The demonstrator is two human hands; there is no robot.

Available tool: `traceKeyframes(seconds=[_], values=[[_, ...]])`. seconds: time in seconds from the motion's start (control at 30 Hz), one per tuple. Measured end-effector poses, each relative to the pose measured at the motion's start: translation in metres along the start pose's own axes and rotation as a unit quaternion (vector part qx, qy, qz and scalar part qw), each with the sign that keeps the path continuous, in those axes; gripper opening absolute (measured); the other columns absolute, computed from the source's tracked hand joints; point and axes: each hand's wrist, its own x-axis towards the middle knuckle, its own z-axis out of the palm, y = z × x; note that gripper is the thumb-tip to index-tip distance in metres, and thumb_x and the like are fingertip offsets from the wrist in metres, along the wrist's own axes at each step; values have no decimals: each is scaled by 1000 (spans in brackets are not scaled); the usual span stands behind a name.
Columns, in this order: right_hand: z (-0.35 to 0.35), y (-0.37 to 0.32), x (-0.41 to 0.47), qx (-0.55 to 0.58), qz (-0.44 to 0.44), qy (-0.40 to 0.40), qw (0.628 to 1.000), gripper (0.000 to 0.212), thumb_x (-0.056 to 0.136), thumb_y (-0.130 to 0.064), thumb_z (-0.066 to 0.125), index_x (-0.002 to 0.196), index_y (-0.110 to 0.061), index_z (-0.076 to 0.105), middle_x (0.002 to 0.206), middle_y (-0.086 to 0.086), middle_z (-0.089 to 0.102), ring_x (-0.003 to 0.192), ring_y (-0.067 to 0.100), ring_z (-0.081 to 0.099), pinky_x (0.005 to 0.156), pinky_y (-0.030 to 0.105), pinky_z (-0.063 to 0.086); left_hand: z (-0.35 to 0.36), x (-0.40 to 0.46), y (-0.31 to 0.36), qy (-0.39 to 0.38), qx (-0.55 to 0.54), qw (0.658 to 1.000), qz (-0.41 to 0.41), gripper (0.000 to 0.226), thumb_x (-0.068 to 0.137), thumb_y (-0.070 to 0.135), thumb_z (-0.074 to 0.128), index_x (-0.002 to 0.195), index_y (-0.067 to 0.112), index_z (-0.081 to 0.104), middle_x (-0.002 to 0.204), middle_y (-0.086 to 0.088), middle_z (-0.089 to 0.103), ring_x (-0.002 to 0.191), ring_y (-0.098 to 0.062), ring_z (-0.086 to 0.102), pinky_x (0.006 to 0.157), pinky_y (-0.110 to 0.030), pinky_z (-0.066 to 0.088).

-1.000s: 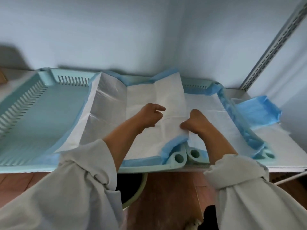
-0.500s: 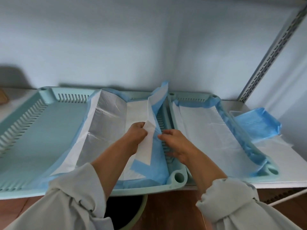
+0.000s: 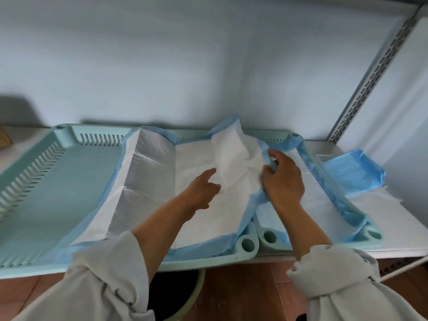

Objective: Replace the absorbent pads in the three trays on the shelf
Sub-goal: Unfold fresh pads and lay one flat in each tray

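A white absorbent pad point(image 3: 208, 216) with a blue border lies in the right part of a wide pale green tray point(image 3: 46, 193). Its left flap slopes up over the bare tray floor, and its far right corner is rumpled. My left hand point(image 3: 201, 191) rests on the pad's middle with the index finger stretched out and holds nothing. My right hand point(image 3: 283, 179) pinches the pad's blue right edge above the wall between the trays. A second green tray point(image 3: 370, 236) to the right holds its own flat pad point(image 3: 317, 200).
Folded blue pads point(image 3: 352, 172) lie on the white shelf point(image 3: 393, 228) at the far right, beside a slotted metal upright point(image 3: 370, 77). A round bin point(image 3: 185, 295) stands on the brown floor below the shelf edge. The wall is close behind the trays.
The pad's right flap, held folded up between both hands half a second ago, is now spread rightward. My left hand let go and lies on the pad; my right hand moved to the right edge.
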Motion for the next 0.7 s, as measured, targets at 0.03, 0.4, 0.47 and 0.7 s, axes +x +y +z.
traceKeyframes(seconds=[0.03,0.4,0.47,0.7], values=[[-8,8,3,-26,1,17,999,44,96,-13,47,137,-28,45,131,3,55,118,23,54,91,36,44,5,1,-2,-7,19,1000,4,57,97,13,49,146,31,27,144,-7,42,127,-25,45,103,-43,41],[-22,57,-14,-295,0,-227,928,14,94,-23,47,89,-16,58,91,4,59,83,23,58,72,30,42,42,5,-20,-82,236,968,23,61,94,18,50,150,23,24,155,-5,26,140,-24,29,112,-33,26],[-22,64,-13,-307,16,-275,911,13,91,-23,49,96,-15,59,95,6,59,90,26,60,76,32,43,47,4,-16,-78,235,968,46,61,95,18,50,150,24,24,153,-6,30,137,-24,33,110,-32,29],[-30,70,0,54,179,-308,933,63,91,-28,61,145,-14,33,146,11,39,129,30,43,104,40,37,57,-1,-9,-100,274,951,107,68,93,35,55,150,27,20,154,-5,25,140,-23,28,113,-33,25]])
